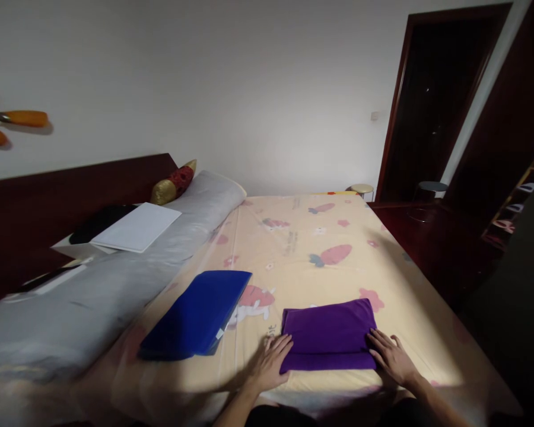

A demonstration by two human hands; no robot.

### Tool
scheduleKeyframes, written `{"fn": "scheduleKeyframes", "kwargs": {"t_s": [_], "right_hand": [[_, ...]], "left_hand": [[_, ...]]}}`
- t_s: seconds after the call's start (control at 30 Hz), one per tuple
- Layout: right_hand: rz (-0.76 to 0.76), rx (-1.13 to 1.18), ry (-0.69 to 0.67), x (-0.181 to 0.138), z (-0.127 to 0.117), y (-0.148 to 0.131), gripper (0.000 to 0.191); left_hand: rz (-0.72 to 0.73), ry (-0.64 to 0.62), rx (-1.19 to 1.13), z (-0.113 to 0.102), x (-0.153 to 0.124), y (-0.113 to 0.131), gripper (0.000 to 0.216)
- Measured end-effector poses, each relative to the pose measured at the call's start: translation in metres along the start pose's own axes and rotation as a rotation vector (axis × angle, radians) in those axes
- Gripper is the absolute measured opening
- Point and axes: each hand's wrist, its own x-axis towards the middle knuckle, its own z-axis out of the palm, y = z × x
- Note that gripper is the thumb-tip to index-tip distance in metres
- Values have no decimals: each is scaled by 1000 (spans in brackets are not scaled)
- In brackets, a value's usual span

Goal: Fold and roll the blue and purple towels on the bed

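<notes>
A folded purple cloth [328, 333] lies flat on the bed near its front edge, with a fold line running across its lower part. At its left edge rests my left hand [270, 362], fingers stretched out with the tips touching the cloth. My right hand [392, 356] lies at the opposite edge, fingers spread and tips on the purple fabric. Neither hand grips anything. To the left of the cloth is a flat blue folder [200, 314] with a small white tag on its near right side.
The bed [289, 279] wears a cream sheet with carrot and rabbit prints. A long grey bolster [115, 284] runs along the dark headboard [71, 175], bearing a white box lid [137, 226]. A red-and-gold pillow [174, 182] sits behind. Stools stand beyond the far end.
</notes>
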Motion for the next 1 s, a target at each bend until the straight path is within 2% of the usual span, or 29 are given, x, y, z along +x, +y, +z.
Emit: {"fn": "scheduleKeyframes", "kwargs": {"t_s": [0.2,0.37,0.57,0.67,0.73,0.8,1.0], "right_hand": [[-46,55,0,4,-5,-18,54],[-64,129,-69,9,-9,-41,56],[-190,257,-221,28,-1,-80,58],[-181,269,-244,43,3,-85,57],[-146,250,-220,51,2,-75,56],[-108,219,-183,54,-1,-52,56],[20,133,-53,54,-3,32,54]], "left_hand": [[84,-91,-33,-1,17,37,91],[76,-87,-53,1,26,60,94],[163,-81,-126,10,50,81,77],[163,-60,-144,12,68,85,66],[129,-25,-127,9,76,77,59],[99,17,-85,4,77,59,55],[-28,178,131,-6,54,-20,51]]}}
